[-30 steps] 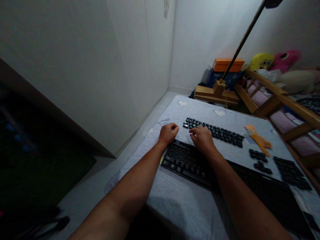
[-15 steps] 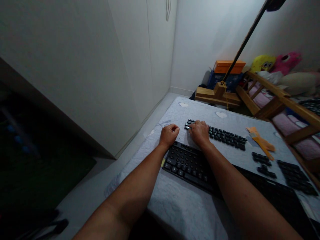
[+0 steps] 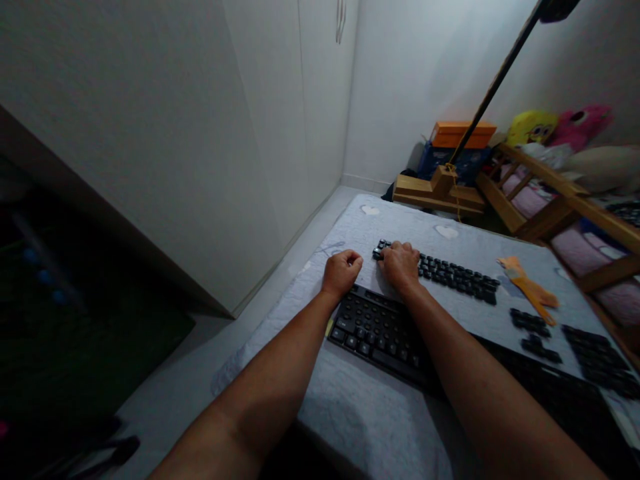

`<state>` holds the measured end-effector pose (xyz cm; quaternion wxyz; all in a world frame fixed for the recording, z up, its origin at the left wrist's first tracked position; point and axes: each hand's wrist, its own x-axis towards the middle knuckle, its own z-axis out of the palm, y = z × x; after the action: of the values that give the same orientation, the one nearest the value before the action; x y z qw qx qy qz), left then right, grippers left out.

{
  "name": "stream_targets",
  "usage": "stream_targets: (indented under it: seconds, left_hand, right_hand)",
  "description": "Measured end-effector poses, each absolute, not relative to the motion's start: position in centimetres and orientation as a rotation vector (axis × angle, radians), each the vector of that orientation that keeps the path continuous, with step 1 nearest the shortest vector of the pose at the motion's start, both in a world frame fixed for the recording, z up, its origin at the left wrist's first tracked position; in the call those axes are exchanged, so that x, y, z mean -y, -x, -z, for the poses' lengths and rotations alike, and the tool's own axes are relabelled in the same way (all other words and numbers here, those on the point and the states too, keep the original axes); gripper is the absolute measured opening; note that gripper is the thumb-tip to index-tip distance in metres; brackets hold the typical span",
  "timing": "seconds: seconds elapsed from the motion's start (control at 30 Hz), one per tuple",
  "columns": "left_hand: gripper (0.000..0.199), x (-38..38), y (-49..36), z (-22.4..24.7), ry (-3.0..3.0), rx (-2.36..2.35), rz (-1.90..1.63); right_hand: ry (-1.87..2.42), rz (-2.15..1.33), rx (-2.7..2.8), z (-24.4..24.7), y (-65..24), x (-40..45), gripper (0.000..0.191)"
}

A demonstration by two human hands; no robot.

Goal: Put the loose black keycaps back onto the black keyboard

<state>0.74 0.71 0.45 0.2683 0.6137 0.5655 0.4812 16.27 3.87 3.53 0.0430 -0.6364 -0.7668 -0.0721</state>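
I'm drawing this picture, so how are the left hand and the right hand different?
The left hand is curled up, while the right hand has its fingers reaching down. The left hand is by a corner of the keyboard; the right hand is over the loose black keys. Both hands are bare.

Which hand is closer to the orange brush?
The right hand: it's at the loose black keys, left of the orange brush. The left hand is farther left, near the keyboard.
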Motion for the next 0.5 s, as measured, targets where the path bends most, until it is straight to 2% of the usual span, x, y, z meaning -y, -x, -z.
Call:
stream_targets:
  seconds: [0.5]
  left_hand:
    - [0.016, -0.4, -0.9, -0.7, -1.689, -1.468, -1.282]
  right_hand:
    - [1.856, 0.168, 2.306, -5.1, -16.1, -0.8, 0.023]
